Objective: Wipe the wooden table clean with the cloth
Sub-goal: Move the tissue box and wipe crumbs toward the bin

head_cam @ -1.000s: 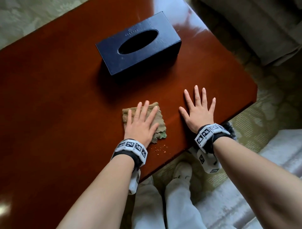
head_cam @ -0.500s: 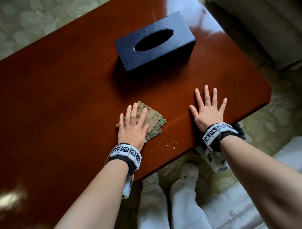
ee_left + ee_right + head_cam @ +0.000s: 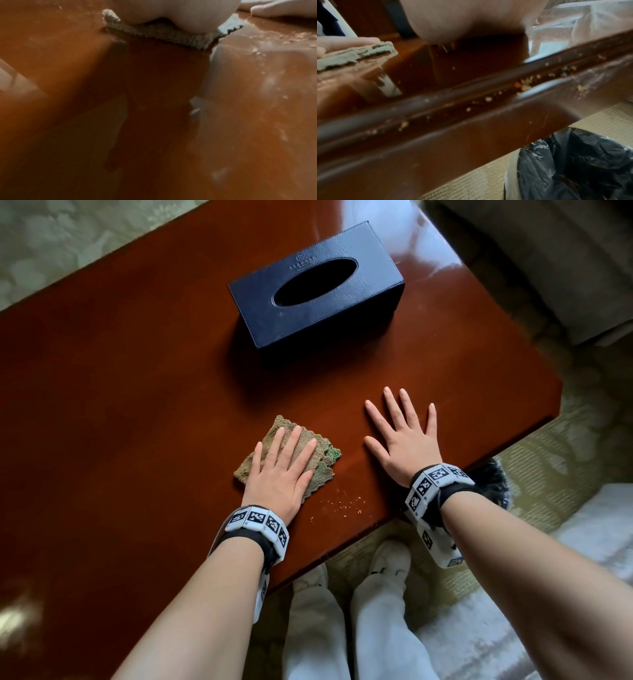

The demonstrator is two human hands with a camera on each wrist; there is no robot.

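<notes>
A folded tan and green cloth (image 3: pixel 317 455) lies on the glossy red-brown wooden table (image 3: pixel 137 405) near its front edge. My left hand (image 3: pixel 282 465) presses flat on the cloth with straight fingers. My right hand (image 3: pixel 404 436) lies flat on the bare wood to the right, fingers spread, holding nothing. A scatter of small crumbs (image 3: pixel 342 505) sits just right of my left wrist, by the edge. The left wrist view shows the cloth's near edge (image 3: pixel 163 35) under my palm. In the right wrist view, crumbs (image 3: pixel 524 85) sit in the groove of the table's edge.
A dark blue tissue box (image 3: pixel 318 285) stands on the table beyond my hands. A bin lined with a black bag (image 3: pixel 582 169) sits on the floor below the table's front edge, under my right wrist. My legs and white shoes (image 3: pixel 390 559) are beside the edge.
My left hand slid the cloth left and back right; it now lies turned, with more cloth showing at the far left. The crumbs stay by the edge. The right hand has stayed flat.
</notes>
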